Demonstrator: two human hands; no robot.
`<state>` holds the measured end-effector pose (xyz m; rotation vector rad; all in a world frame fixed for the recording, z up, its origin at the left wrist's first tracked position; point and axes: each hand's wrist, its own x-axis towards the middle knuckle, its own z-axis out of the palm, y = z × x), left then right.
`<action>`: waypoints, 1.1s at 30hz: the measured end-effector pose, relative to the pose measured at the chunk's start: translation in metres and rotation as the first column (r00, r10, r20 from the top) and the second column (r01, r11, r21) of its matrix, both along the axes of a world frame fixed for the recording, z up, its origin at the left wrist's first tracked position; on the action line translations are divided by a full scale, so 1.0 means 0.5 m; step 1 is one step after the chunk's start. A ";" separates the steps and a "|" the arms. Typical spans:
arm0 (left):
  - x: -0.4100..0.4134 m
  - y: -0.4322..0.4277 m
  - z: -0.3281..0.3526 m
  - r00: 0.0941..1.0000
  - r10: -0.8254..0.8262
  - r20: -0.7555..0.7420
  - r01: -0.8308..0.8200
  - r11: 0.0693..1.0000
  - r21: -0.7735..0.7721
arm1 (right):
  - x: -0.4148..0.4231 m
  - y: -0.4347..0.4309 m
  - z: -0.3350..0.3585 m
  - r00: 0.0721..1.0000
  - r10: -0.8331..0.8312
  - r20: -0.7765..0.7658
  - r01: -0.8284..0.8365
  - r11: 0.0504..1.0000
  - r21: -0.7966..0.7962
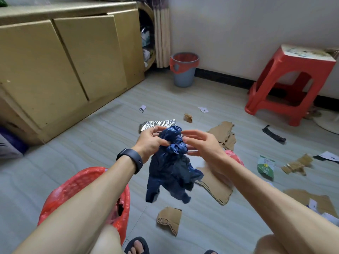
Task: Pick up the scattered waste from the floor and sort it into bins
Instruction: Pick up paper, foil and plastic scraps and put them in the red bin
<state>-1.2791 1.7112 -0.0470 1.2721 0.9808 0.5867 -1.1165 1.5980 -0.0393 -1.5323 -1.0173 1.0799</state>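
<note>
Both hands are raised above the floor (91, 143): the left hand (152, 142) pinches the crumpled top of a dark blue plastic bag (170, 169), so the rest hangs free. The right hand (203, 145) is wide, fingers almost straight, just beside the bunched part; I cannot say if it touches. I think the bag is held up to squeeze it smaller for the red-lined bin (77, 187) under the left forearm, while cardboard pieces (169, 219) lie around the floor's middle.
</note>
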 end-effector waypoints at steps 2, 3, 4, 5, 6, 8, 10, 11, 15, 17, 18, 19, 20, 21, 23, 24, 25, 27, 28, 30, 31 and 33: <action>-0.005 0.004 -0.001 1.000 -0.009 0.014 0.009 1.000 0.005 | 0.016 -0.006 -0.001 0.991 0.025 0.130 -0.020 0.999 -0.042; -0.006 0.003 -0.001 1.000 -0.021 -0.008 0.021 1.000 0.019 | 0.021 -0.007 -0.004 0.989 0.077 0.122 -0.068 0.994 -0.081; -0.006 0.003 -0.003 0.999 -0.040 -0.030 0.041 0.999 0.033 | 0.023 -0.008 -0.005 0.988 0.139 0.072 -0.130 0.985 -0.111; -0.007 0.001 -0.007 0.997 -0.067 -0.041 0.069 0.997 0.039 | 0.024 -0.009 -0.009 0.981 0.191 0.034 -0.185 0.975 -0.126; -0.009 0.001 -0.009 0.994 -0.098 -0.040 0.100 0.994 0.039 | 0.022 -0.010 -0.010 0.975 0.221 0.030 -0.216 0.969 -0.122; -0.013 -0.001 -0.009 0.991 -0.130 -0.033 0.131 0.991 0.039 | 0.012 -0.010 -0.008 0.972 0.204 0.118 -0.194 0.977 -0.091; -0.011 -0.007 -0.007 0.993 -0.115 -0.030 0.116 0.991 0.066 | 0.006 -0.007 -0.012 0.949 0.139 0.283 -0.129 0.990 -0.053; -0.007 -0.010 -0.008 0.995 -0.091 -0.028 0.093 0.992 0.082 | 0.004 -0.004 -0.016 0.930 0.111 0.351 -0.105 0.994 -0.038; 0.001 -0.016 -0.009 0.981 -0.011 -0.192 0.040 0.988 0.151 | 0.005 0.005 -0.019 0.851 -0.087 0.517 0.051 0.995 0.084; -0.007 -0.024 0.005 0.963 -0.075 -0.260 0.100 0.991 0.086 | 0.005 0.007 -0.012 0.831 -0.168 0.530 0.100 0.983 0.156; -0.010 -0.029 0.011 0.966 -0.118 -0.229 0.125 0.992 0.019 | 0.006 0.006 -0.008 0.841 -0.178 0.511 0.108 0.980 0.165; -0.013 -0.033 0.015 0.972 -0.148 -0.183 0.143 0.989 -0.039 | 0.009 0.004 -0.010 0.862 -0.176 0.475 0.114 0.981 0.158; -0.015 -0.033 0.017 0.974 -0.168 -0.150 0.159 0.985 -0.073 | 0.013 0.001 -0.012 0.887 -0.168 0.430 0.114 0.982 0.149; -0.015 -0.034 0.022 0.974 -0.187 -0.128 0.175 0.980 -0.098 | 0.018 0.000 -0.018 0.901 -0.161 0.403 0.116 0.984 0.134; -0.012 -0.032 0.028 0.979 -0.190 -0.074 0.177 0.972 -0.156 | 0.019 -0.001 -0.023 0.902 -0.160 0.401 0.119 0.985 0.125; -0.009 -0.031 0.029 0.984 -0.175 -0.044 0.165 0.971 -0.176 | 0.014 -0.001 -0.024 0.905 -0.159 0.394 0.114 0.984 0.134; -0.006 -0.031 0.030 0.989 -0.146 -0.018 0.140 0.973 -0.181 | 0.007 0.000 -0.025 0.910 -0.159 0.383 0.110 0.983 0.146; 0.000 -0.030 0.027 0.997 -0.078 0.019 0.080 0.984 -0.157 | -0.009 0.001 -0.017 0.916 -0.155 0.371 0.106 0.983 0.150; 0.002 -0.027 0.025 0.998 -0.056 0.026 0.059 0.988 -0.142 | -0.015 0.003 -0.011 0.919 -0.159 0.361 0.110 0.982 0.152; 0.002 -0.022 0.024 0.999 -0.041 0.036 0.046 0.990 -0.133 | -0.013 0.004 -0.010 0.945 -0.155 0.287 0.123 0.984 0.128; 0.003 -0.021 0.025 0.998 -0.046 0.042 0.051 0.990 -0.133 | -0.010 0.003 -0.010 0.966 -0.149 0.209 0.131 0.986 0.099; 0.006 -0.021 0.025 0.997 -0.046 0.057 0.052 0.992 -0.115 | -0.006 0.001 -0.007 0.993 -0.113 -0.018 0.113 0.993 0.032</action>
